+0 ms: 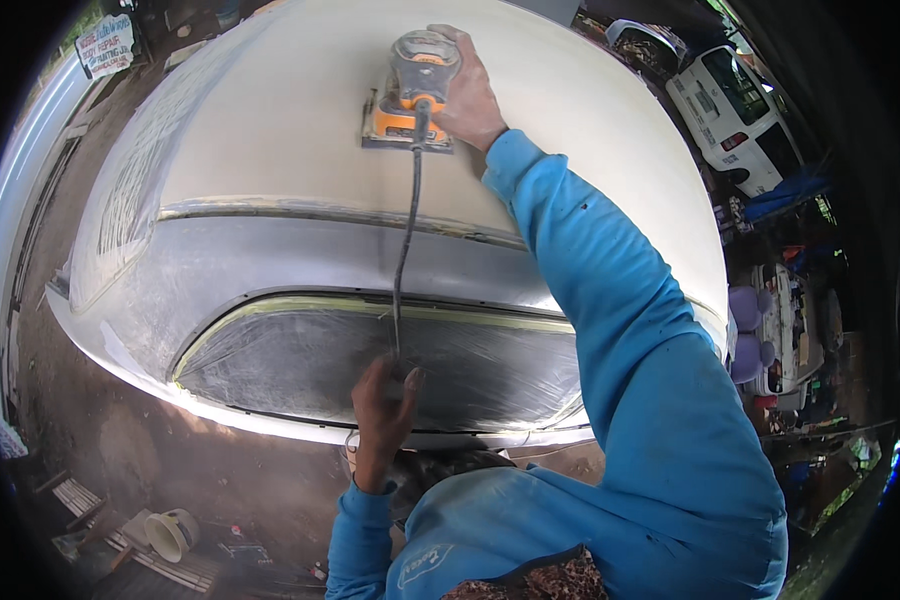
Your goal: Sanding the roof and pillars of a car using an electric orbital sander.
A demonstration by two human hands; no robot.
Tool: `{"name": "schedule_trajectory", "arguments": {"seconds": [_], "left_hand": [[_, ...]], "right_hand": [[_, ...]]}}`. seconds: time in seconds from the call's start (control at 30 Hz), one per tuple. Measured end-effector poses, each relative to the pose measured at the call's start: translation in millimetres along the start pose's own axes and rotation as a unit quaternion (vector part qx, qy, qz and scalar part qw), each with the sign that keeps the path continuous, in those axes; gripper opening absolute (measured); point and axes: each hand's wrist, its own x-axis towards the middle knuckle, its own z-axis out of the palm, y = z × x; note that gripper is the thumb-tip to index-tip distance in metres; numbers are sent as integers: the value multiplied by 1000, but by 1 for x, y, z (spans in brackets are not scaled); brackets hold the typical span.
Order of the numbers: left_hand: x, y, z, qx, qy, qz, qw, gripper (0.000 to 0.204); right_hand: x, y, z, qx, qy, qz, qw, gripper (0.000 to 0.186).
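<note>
Step in hand, as judged: sanding. You have your right hand (470,95) clamped around the body of an orange-and-grey power sander (426,62), which sits on the cream roof panel (270,135), above the seam nearest you. Your left hand (382,412) is down in front of the film-covered window (470,362); the sander's cord (407,235) runs down to it between thumb and fingers. Whether they pinch it or only guide it, I cannot tell.

Next move, as judged: any pass across the panel calls for the pad kept flat on the curve, light even pressure, and enough slack that the cord does not drag over the seam.

Hard to make out: the pad's sanding face is hidden beneath the tool; your right fingertips are mostly out of sight behind it; the cord is lost past your left hand. Your right sleeve (610,270) covers the window's right end. Sander running or stopped: not determinable.
</note>
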Motion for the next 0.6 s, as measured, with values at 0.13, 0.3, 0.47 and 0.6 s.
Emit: {"name": "schedule_trajectory", "arguments": {"seconds": [0.13, 0.3, 0.47, 0.6], "left_hand": [[4, 19, 42, -22, -37, 42, 998, 30], [12, 42, 77, 23, -100, 92, 991, 31], [43, 42, 61, 118, 21, 207, 971, 26], [94, 28, -3, 163, 169, 218, 947, 26]], "right_hand": [[-59, 26, -105, -37, 69, 47, 996, 89], [-147, 48, -229, -81, 141, 102, 981, 94], [-229, 56, -334, -180, 196, 154, 952, 88], [-271, 54, -382, -290, 225, 174, 914, 88]]}}
